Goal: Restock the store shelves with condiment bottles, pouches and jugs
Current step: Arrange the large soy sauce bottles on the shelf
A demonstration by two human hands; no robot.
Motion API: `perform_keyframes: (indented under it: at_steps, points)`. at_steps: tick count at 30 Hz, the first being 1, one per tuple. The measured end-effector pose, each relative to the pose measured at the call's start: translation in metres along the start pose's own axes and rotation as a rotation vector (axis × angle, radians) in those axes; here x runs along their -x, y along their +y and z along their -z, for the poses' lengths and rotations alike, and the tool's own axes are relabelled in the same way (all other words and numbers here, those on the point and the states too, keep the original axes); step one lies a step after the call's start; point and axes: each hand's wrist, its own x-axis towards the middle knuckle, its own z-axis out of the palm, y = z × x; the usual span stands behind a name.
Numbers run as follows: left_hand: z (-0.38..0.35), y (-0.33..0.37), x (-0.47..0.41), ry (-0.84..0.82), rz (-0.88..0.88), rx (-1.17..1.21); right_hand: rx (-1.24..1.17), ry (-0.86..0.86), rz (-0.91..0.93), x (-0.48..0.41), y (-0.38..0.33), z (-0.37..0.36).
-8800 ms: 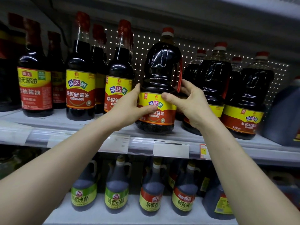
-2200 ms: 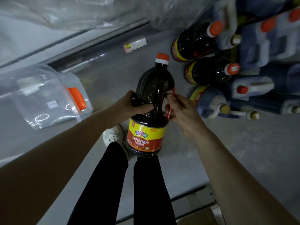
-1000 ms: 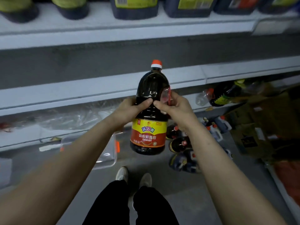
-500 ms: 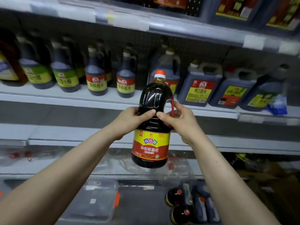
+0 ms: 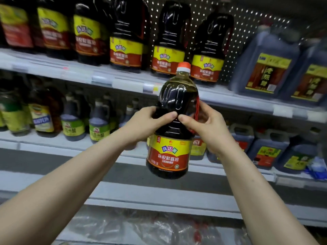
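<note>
The left hand [image 5: 148,121] and the right hand [image 5: 203,121] both clasped a large dark soy sauce bottle with an orange cap and a yellow-and-red label [image 5: 169,138] around its ribbed waist, thumbs meeting on the front and fingers wrapped behind. The right hand sat against the bottle's thin red carry handle. The bottle hung upright in the air in front of the shelving, touching no shelf, its cap level with the front edge of the upper grey metal shelf [image 5: 123,82].

On that upper shelf a row of matching dark bottles with yellow-and-red labels [image 5: 168,41] already stood along the front edge, with blue-grey plastic jugs [image 5: 265,62] toward its right end. Between the last matching bottle and the jugs a gap showed, which looked like the likely place for the held bottle. The lower shelf [image 5: 53,145] carried smaller vinegar bottles on the left and more jugs on the right. Restocking seemed well under way: this bottle remained unplaced, and whether further stock waited could not be told.
</note>
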Motion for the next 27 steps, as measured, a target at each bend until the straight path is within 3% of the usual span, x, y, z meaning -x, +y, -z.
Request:
perform_keyframes:
  at_steps: [14,27]
  points:
    - [0.097,0.079,-0.081,-0.008,-0.295,0.011,0.027,0.094,0.239,-0.103,-0.097,-0.024]
    - [0.142,0.125,-0.113,0.048,-0.405,0.01,-0.026,0.112,0.319,-0.162,-0.143,-0.035]
